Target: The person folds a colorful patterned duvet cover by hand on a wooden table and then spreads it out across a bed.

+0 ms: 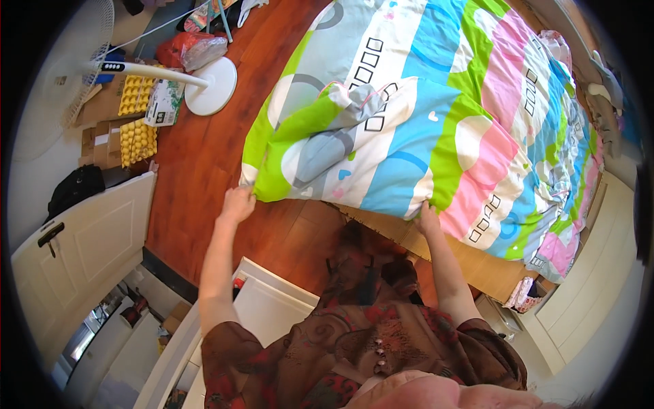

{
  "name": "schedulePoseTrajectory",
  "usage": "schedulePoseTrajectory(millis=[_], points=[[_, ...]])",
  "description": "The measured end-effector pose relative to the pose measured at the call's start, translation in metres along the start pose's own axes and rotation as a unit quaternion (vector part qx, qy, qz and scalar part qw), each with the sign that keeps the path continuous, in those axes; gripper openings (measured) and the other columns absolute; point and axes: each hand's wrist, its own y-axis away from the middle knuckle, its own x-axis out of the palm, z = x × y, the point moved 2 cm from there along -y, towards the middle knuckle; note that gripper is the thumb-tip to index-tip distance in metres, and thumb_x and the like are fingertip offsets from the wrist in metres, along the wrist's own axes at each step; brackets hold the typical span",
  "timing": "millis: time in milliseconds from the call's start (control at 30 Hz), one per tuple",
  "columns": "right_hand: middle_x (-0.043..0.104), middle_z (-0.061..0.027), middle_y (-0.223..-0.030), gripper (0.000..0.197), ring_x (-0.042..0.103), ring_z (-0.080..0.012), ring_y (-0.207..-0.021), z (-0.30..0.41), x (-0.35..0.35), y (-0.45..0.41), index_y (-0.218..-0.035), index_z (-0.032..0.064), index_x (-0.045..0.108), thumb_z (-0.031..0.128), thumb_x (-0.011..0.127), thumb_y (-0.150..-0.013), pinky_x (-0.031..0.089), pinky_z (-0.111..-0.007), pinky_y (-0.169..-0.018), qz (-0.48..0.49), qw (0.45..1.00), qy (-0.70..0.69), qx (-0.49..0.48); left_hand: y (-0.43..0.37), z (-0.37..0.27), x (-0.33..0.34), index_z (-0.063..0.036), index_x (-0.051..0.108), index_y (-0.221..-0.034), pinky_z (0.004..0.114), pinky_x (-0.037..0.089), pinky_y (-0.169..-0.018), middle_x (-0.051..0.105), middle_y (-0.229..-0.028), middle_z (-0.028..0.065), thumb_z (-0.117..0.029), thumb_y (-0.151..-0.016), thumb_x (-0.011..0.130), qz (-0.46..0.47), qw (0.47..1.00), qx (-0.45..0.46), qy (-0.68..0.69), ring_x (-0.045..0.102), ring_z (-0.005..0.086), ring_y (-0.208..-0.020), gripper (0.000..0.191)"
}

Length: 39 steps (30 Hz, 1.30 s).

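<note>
A quilt (393,168) with green, blue, pink, grey and white stripes, circles and hearts spreads over a bed in front of me. My left hand (238,204) grips its near left corner, held out over the floor. Farther right, my right hand (427,220) is closed on the quilt's near edge. Between my hands the edge is drawn fairly straight, and a fold lies bunched just beyond it. The fingertips of both hands are partly hidden by the fabric. Beneath the quilt on the right, the wooden bed edge (460,266) shows.
A white standing fan (210,87) stands on the wooden floor (199,179) at the left. Behind it are yellow egg trays (138,140), cardboard boxes and a red plastic bag (176,49). An open white door (97,240) is at left; a white drawer-like piece (276,307) is near my left arm.
</note>
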Motion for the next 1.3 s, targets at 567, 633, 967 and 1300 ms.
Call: schedulePoseTrajectory(millis=[567,633,967,1300], points=[[0.036,-0.0246,-0.129,0.06,0.048,-0.0409,-0.107,0.057,-0.005,0.048,-0.13,0.006,0.035,0.012,0.062,-0.076,0.044,-0.042,-0.088,0.004,0.986,-0.088,-0.14,-0.229,-0.123,-0.008,-0.0087,0.064,-0.097,0.043,0.047,-0.078,0.062,-0.1,0.0173,-0.035,-0.078,0.057,-0.02,0.991,-0.122,0.053,0.06,0.0337,-0.094,0.033],[0.036,-0.0234,-0.13,0.061,0.048,-0.0407,-0.108,0.05,-0.007,0.043,-0.13,0.0071,0.036,0.012,0.063,-0.075,0.044,-0.042,-0.088,-0.023,0.987,-0.103,-0.125,-0.224,-0.109,-0.048,-0.0079,0.062,-0.087,0.046,0.046,-0.07,0.062,-0.085,0.0179,-0.033,-0.079,0.057,-0.27,0.955,-0.017,0.125,0.059,0.0353,-0.08,0.027],[0.033,-0.0243,-0.133,0.059,0.05,-0.0423,-0.104,0.028,-0.01,0.042,-0.131,0.0099,0.033,0.015,0.058,-0.078,0.045,-0.045,-0.085,-0.102,0.978,-0.15,-0.102,-0.291,-0.071,-0.236,-0.0046,0.058,-0.107,0.047,0.045,-0.073,0.062,-0.092,0.0244,-0.046,-0.084,0.051,-0.457,0.882,-0.114,-0.032,0.059,0.0395,-0.085,0.048],[0.043,-0.02,-0.121,0.054,0.053,-0.0394,-0.1,-0.031,0.01,0.103,-0.129,0.0073,0.038,0.017,0.058,-0.08,0.045,-0.044,-0.085,0.01,0.986,-0.155,-0.066,-0.159,-0.198,0.045,-0.0193,0.027,-0.14,0.055,0.026,-0.099,0.026,-0.142,0.0184,-0.044,-0.087,0.049,-0.372,0.912,0.026,-0.173,0.028,0.0324,-0.13,0.062]])
